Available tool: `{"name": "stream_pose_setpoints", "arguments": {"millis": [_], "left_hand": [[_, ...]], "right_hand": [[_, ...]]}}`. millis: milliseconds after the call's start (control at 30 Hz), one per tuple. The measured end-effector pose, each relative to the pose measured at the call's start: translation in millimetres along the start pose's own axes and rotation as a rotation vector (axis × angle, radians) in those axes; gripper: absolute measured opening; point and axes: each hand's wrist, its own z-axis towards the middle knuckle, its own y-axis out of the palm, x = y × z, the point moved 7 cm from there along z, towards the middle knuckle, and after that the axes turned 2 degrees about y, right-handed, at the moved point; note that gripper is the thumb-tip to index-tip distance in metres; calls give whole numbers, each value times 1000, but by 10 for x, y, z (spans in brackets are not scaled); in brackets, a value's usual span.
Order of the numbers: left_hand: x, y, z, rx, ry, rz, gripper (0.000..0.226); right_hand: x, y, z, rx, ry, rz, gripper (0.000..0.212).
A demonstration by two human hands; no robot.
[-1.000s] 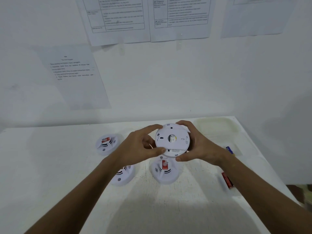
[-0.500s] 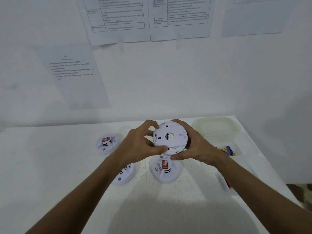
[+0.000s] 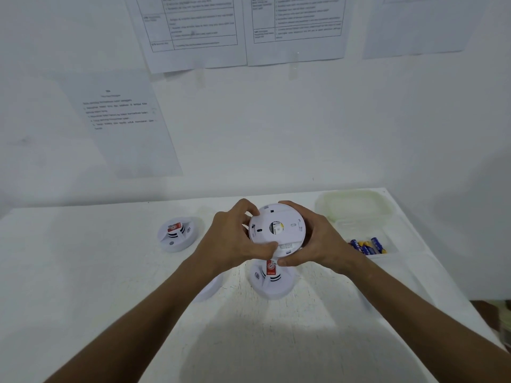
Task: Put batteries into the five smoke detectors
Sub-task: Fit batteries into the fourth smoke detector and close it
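Both hands now sit a little higher and farther left than half a second ago, and the blue batteries (image 3: 367,246) show again beside the right wrist. Closest to us, a round white smoke detector (image 3: 272,283) lies on the rough white table (image 3: 83,286). It is smooth plastic with dark slots and a red tag; the words on the tag are too small to read. Another round detector (image 3: 210,287) peeks out from under the left arm.

Just above them, the left hand (image 3: 235,241) and the right hand (image 3: 320,241) hold a third detector (image 3: 276,230) up in the air, its flat back turned to us. Fingers and thumbs on both sides are curled around its rim. That back has a round hole in the middle with something yellow inside.

Farther left, a fourth detector (image 3: 177,233) with a red tag lies on the table. To the right, the batteries lie in a clear plastic box (image 3: 356,208) with its lid open.

On the white wall hang paper sheets (image 3: 121,123) with tiny, blurry print.
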Motion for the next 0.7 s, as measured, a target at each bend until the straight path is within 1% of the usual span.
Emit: {"name": "stream_pose_setpoints", "arguments": {"millis": [433, 700], "left_hand": [[-15, 43, -43, 9, -37, 77, 58], [-28, 55, -33, 30, -53, 67, 59]], "right_hand": [[-8, 49, -6, -24, -13, -8, 89], [2, 24, -8, -4, -31, 2, 86]]}}
